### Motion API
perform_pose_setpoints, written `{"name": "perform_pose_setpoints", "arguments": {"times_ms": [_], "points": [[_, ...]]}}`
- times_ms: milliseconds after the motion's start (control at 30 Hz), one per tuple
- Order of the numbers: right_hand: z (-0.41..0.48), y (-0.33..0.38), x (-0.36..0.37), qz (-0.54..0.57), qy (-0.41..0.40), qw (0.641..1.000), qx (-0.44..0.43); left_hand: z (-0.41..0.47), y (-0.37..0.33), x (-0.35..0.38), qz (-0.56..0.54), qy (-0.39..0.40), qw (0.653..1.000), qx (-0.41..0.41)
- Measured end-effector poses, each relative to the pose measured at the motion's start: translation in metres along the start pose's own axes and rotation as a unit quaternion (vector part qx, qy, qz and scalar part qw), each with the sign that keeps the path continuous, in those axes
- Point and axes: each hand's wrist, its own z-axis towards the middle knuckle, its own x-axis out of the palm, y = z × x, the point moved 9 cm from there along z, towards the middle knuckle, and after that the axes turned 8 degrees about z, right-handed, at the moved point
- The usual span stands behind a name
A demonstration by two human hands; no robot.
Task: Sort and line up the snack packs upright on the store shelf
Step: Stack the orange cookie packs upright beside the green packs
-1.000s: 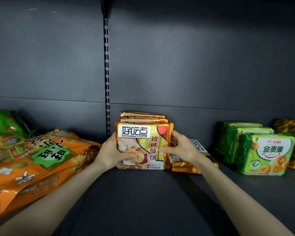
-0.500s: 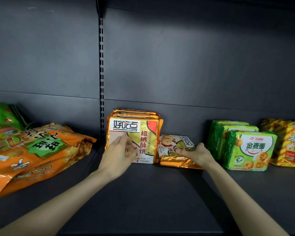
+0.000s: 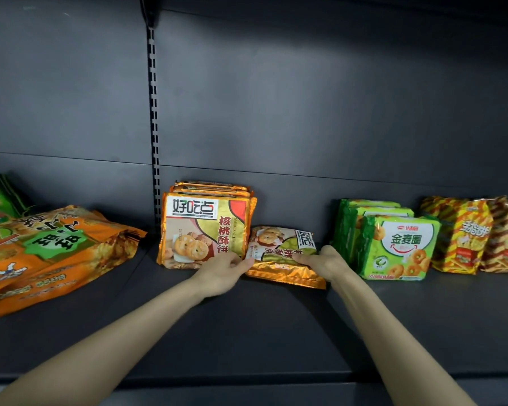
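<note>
A dark grey back panel (image 3: 305, 98) is standing across the rear and is catching a soft patch of light near its middle. A second back panel (image 3: 65, 83) is sitting to its left. Between them a slotted metal upright (image 3: 154, 127) is running vertically, its row of small slots showing. A horizontal seam (image 3: 335, 175) is crossing the right panel low down, and a dark bracket (image 3: 148, 10) is topping the upright.

Head view faces the shelf (image 3: 247, 332) closely (looking slightly downward).

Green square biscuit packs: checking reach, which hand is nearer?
Right. Right hand sits just left of the green packs; left hand is farther left, at the upright orange packs.
</note>
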Motion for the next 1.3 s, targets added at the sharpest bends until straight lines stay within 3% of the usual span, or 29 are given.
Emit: {"name": "perform_pose_setpoints", "arguments": {"times_ms": [200,333,433,500,633,733,933,1133,1200,1300], "points": [[-0.016,-0.007,-0.017,0.119,-0.010,0.992,-0.032,-0.003,-0.016,0.009,-0.109,-0.037,0.993,0.002],[-0.039,0.006,-0.047,0.229,-0.048,0.965,-0.122,-0.011,-0.033,0.015,-0.279,0.005,0.960,0.019],[-0.062,0.021,-0.065,0.274,-0.055,0.938,-0.206,-0.015,-0.051,0.002,-0.342,0.005,0.938,0.053],[-0.073,0.032,-0.070,0.297,-0.034,0.922,-0.245,-0.019,-0.063,-0.016,-0.350,-0.026,0.933,0.083],[-0.084,0.061,-0.059,0.297,0.032,0.912,-0.283,-0.036,-0.057,-0.068,-0.350,-0.162,0.918,0.096],[-0.086,0.080,-0.041,0.289,0.045,0.910,-0.295,-0.048,-0.031,-0.086,-0.364,-0.190,0.908,0.087],[-0.074,0.105,0.014,0.297,0.062,0.907,-0.291,-0.075,0.020,-0.102,-0.240,-0.226,0.942,0.067],[-0.065,0.125,0.064,0.267,0.087,0.910,-0.304,-0.067,0.071,-0.113,0.005,-0.296,0.955,-0.028],[-0.059,0.124,0.077,0.221,0.081,0.921,-0.309,-0.060,0.077,-0.112,0.028,-0.283,0.958,-0.035],[-0.045,0.110,0.081,0.132,0.008,0.948,-0.290,-0.056,0.084,-0.110,0.016,-0.277,0.960,-0.036]]}}
